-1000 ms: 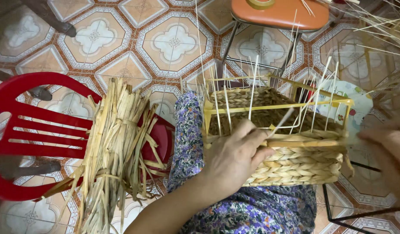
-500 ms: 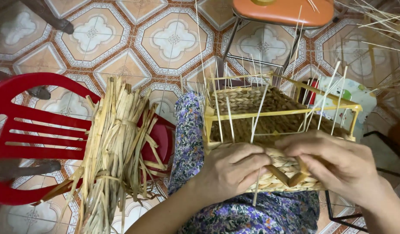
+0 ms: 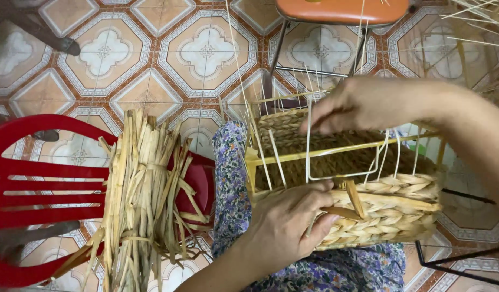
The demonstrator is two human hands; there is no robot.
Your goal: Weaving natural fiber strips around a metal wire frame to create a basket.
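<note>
**Basket half woven, the upper frame is bare**

A partly woven basket (image 3: 368, 200) rests on the person's lap, over a flowered cloth (image 3: 233, 184), in the near right part of the scene. It is built on a yellow wire frame (image 3: 341, 151). The near wall carries several rows of thick braided straw (image 3: 390, 213) in its lower part. Above these rows the thin white upright stakes (image 3: 309, 140) stand free, with no weaving between them, so by my judgement the lower part of this wall is done and the upper part up to the rim is left. The far wall and the bottom look already covered with weave, but the other sides I cannot see well.

The left hand (image 3: 290, 227) lies curled against the near wall of the basket, fingers bent and closed on the braided rows; a loose straw end (image 3: 353, 196) sticks up just beside its fingertips. The right hand (image 3: 368, 105) reaches over the far rim, fingers loosely bent and pointing to the left, touching the stakes there; I cannot tell if it pinches one.

On the left, a bundle of dry straw strips (image 3: 144, 200) lies across a red plastic chair (image 3: 44, 200). At the far edge stands an orange stool (image 3: 341, 11) on the patterned tile floor (image 3: 206, 54).
</note>
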